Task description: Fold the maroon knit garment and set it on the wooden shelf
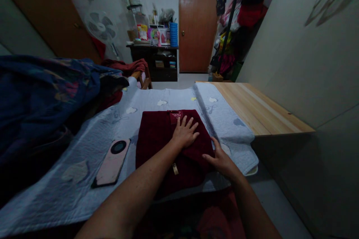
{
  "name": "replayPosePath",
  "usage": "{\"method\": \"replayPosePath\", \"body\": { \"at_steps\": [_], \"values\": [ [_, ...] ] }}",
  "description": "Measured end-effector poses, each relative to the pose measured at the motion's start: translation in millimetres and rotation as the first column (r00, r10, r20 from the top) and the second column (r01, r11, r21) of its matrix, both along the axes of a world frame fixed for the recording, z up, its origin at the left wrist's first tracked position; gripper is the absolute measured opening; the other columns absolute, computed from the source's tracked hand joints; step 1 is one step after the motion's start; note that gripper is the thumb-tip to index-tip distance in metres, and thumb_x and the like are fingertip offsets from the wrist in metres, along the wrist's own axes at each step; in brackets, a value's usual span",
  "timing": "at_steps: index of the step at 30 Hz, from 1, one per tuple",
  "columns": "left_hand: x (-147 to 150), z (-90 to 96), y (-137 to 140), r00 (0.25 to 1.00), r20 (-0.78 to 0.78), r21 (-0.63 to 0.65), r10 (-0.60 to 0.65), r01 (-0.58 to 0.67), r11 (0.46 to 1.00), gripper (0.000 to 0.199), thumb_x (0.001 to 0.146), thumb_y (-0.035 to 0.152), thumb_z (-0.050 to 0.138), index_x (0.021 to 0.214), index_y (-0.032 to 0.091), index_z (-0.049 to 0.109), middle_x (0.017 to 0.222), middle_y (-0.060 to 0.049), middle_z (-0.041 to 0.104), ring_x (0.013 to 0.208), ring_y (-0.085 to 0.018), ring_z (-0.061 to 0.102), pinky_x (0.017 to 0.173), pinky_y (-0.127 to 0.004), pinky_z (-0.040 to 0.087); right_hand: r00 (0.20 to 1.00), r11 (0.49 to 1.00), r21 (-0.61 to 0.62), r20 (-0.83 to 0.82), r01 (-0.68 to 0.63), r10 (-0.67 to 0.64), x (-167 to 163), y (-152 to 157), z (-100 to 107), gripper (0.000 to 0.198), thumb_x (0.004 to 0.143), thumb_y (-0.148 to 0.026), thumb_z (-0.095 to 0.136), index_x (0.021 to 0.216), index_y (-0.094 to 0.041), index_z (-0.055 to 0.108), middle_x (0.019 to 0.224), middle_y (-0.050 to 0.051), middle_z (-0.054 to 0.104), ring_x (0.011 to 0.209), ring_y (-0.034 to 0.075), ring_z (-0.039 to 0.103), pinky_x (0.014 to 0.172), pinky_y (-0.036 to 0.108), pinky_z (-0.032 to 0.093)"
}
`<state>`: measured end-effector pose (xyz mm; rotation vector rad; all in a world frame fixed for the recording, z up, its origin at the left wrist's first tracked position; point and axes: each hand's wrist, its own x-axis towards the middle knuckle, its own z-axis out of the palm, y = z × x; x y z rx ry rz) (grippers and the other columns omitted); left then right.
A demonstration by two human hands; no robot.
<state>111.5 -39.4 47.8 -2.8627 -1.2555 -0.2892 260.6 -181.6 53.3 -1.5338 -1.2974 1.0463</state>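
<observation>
A dark red garment (pixel 153 140), folded into a rough square, lies on a pale blue-grey quilted cover. Its neck label (pixel 174 114) shows at the far edge, and a small light tag (pixel 175 168) lies nearer to me. My left hand (pixel 185 133) rests flat on the upper part of the cloth, fingers spread. At the garment's right edge is my right hand (pixel 223 161), thumb over the cloth and fingers stretched along the side, apart from the thumb. A pink phone (pixel 113 162) with a round dark camera ring lies left of the garment.
The quilted cover (pixel 151 97) spreads under everything, partly over a wooden board (pixel 246 104) at right. Dark blue patterned cloth (pixel 47 93) is heaped on the left. Farther back are a fan (pixel 101 26), a dark cabinet (pixel 165 69), a door (pixel 198 18) and hanging bags (pixel 252 3).
</observation>
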Motion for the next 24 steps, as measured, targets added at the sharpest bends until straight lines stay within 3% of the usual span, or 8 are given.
{"method": "replayPosePath", "body": {
  "at_steps": [4, 6, 8, 12, 15, 24],
  "values": [
    [-1, 1.4, -1, 1.0, -0.001, 0.019, 0.005, -0.005, 1.0, 0.059, 0.092, 0.06, 0.029, 0.142, 0.031, 0.041, 0.153, -0.004, 0.033, 0.144, -0.034, 0.015, 0.113, -0.059, 0.004, 0.999, 0.995, -0.101, -0.049, 0.0, -0.005, 9, -1, 3, 0.073, 0.074, -0.041, 0.068, 0.137, -0.021, 0.038, 0.094, 0.004, 0.068, 0.079, 0.019, 0.066, 0.065, 0.03, 0.054],
    [-1, 2.3, -2, 1.0, -0.001, 0.024, 0.001, -0.001, 1.0, 0.059, 0.093, 0.059, 0.028, 0.142, 0.03, 0.042, 0.153, -0.004, 0.034, 0.143, -0.034, 0.016, 0.113, -0.059, 0.005, 0.996, 0.986, -0.167, -0.08, 0.019, -0.033, 14, 0, 4, 0.059, 0.079, -0.045, 0.062, 0.13, -0.021, 0.045, 0.077, -0.001, 0.065, 0.059, 0.015, 0.06, 0.048, 0.024, 0.047],
    [-2, 3.1, -2, 1.0, -0.001, 0.024, -0.005, 0.005, 1.0, 0.058, 0.093, 0.059, 0.027, 0.141, 0.03, 0.042, 0.153, -0.005, 0.034, 0.143, -0.034, 0.018, 0.113, -0.059, 0.005, 0.987, 0.979, -0.196, -0.132, 0.062, -0.089, 19, 3, 6, 0.049, 0.082, -0.047, 0.057, 0.123, -0.021, 0.051, 0.076, -0.001, 0.063, 0.054, 0.012, 0.057, 0.041, 0.02, 0.041],
    [-2, 3.8, -2, 1.0, 0.005, 0.031, -0.002, 0.002, 1.0, 0.058, 0.093, 0.059, 0.028, 0.141, 0.03, 0.043, 0.153, -0.004, 0.035, 0.142, -0.034, 0.019, 0.113, -0.058, 0.005, 0.948, 0.959, -0.23, -0.229, 0.166, -0.219, 18, 12, 4, 0.048, 0.077, -0.041, 0.061, 0.119, -0.022, 0.051, 0.095, 0.003, 0.066, 0.059, 0.012, 0.058, 0.04, 0.019, 0.04],
    [-2, 4.3, -3, 1.0, 0.005, 0.026, 0.003, -0.003, 1.0, 0.058, 0.093, 0.059, 0.027, 0.141, 0.03, 0.043, 0.153, -0.004, 0.035, 0.142, -0.033, 0.02, 0.114, -0.057, 0.006, 0.932, 0.97, -0.2, -0.304, 0.14, -0.197, 13, 17, -2, 0.049, 0.072, -0.038, 0.063, 0.118, -0.023, 0.052, 0.101, 0.004, 0.067, 0.064, 0.013, 0.061, 0.042, 0.019, 0.042],
    [-4, 5.0, -4, 1.0, 0.024, 0.034, -0.002, 0.001, 0.999, 0.058, 0.093, 0.059, 0.027, 0.141, 0.031, 0.042, 0.152, -0.003, 0.036, 0.142, -0.031, 0.02, 0.114, -0.055, 0.007, 0.912, 0.989, -0.147, -0.404, 0.017, -0.076, 9, 20, -6, 0.052, 0.072, -0.042, 0.068, 0.119, -0.023, 0.057, 0.079, 0.002, 0.069, 0.066, 0.018, 0.066, 0.056, 0.028, 0.054]
  ]
}}
